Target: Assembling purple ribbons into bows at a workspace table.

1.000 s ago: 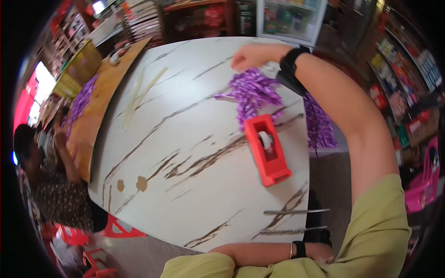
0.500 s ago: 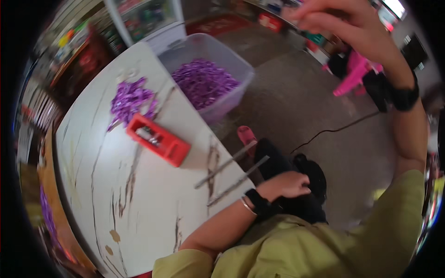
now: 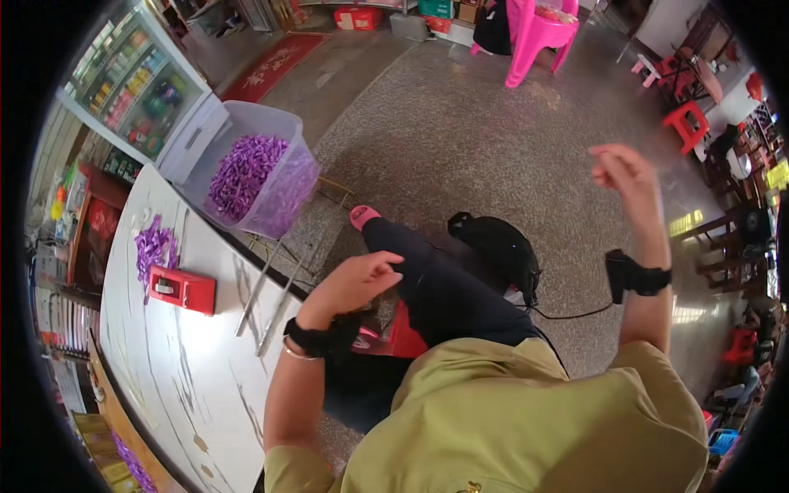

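Observation:
My left hand (image 3: 353, 283) hovers over my left thigh, near the table's edge, fingers loosely stretched toward the right and nothing in them. Well out to the right, my right hand (image 3: 626, 174) is raised above the floor; its fingers are half bent and slightly apart, with no object visible in them. On the white marbled table (image 3: 189, 361) lies a red tool or holder (image 3: 182, 291) with a metal part set in it. A heap of purple foil strips or wrapped pieces (image 3: 154, 249) touches its far side. Two thin metal rods (image 3: 275, 308) jut past the table edge.
A clear plastic bin (image 3: 283, 193) full of purple pieces (image 3: 245, 177) stands beyond the table, by a glass-door drinks fridge (image 3: 136, 82). A black bag-like object (image 3: 497, 255) with a cable lies by my legs. Farther off are a pink chair (image 3: 538, 37) and a red stool (image 3: 686, 126).
The view has swung to the right. My right hand has come down from high up and loosened its bent fingers. My left hand has lifted from my lap. The table things appear unmoved.

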The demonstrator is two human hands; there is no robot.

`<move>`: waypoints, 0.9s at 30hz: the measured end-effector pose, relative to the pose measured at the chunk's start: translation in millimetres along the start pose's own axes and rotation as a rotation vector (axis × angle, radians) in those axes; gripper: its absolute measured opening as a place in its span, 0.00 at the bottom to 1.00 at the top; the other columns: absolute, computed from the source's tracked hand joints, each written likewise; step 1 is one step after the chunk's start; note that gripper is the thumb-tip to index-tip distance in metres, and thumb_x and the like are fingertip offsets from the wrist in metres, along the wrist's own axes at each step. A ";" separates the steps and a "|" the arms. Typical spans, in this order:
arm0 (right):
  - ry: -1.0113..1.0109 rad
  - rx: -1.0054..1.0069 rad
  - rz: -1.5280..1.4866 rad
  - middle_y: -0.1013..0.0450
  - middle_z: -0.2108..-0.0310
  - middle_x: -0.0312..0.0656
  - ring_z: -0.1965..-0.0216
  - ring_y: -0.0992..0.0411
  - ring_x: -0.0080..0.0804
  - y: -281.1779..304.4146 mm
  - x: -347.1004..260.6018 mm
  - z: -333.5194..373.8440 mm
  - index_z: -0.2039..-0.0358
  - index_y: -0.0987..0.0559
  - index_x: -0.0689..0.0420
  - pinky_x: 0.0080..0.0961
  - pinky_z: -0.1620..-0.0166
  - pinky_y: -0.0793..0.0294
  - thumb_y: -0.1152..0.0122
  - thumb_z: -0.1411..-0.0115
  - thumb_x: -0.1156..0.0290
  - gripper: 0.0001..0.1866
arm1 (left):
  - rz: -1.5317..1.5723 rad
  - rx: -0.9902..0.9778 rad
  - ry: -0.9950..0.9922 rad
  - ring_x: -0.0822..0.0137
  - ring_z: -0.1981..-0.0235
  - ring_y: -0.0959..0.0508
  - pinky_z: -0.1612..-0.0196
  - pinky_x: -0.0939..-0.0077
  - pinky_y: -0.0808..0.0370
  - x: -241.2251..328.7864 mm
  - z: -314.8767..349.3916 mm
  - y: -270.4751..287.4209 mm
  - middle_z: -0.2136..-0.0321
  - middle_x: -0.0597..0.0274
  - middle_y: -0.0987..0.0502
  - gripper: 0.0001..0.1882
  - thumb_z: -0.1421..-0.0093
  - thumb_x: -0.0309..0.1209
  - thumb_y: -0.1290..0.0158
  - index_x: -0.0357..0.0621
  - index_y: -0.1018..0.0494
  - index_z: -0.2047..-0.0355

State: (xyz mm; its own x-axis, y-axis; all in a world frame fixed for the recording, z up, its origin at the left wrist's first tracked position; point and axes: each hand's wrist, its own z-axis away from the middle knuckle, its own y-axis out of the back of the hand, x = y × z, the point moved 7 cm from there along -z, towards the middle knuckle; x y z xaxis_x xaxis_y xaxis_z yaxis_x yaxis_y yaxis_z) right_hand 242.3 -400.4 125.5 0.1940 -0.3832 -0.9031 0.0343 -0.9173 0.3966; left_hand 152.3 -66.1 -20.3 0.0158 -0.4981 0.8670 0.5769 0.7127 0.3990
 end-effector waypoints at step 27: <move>-0.465 -0.735 0.970 0.48 0.41 0.39 0.41 0.51 0.39 -144.2 390.8 96.1 0.47 0.39 0.56 0.46 0.47 0.44 0.40 0.55 0.56 0.36 | -0.401 0.788 0.464 0.56 0.51 0.36 0.46 0.63 0.45 -96.3 178.5 -111.6 0.59 0.59 0.30 0.14 0.52 0.26 0.48 0.46 0.29 0.62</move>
State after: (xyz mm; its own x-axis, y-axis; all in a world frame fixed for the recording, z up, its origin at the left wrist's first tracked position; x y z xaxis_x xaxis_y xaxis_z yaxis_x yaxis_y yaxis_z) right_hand 219.0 -428.3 -300.5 0.0920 -0.9893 -0.1131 0.6268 -0.0307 0.7786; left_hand -59.4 -9.5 -95.0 0.3530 -0.7976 0.4891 -0.0945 0.4897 0.8668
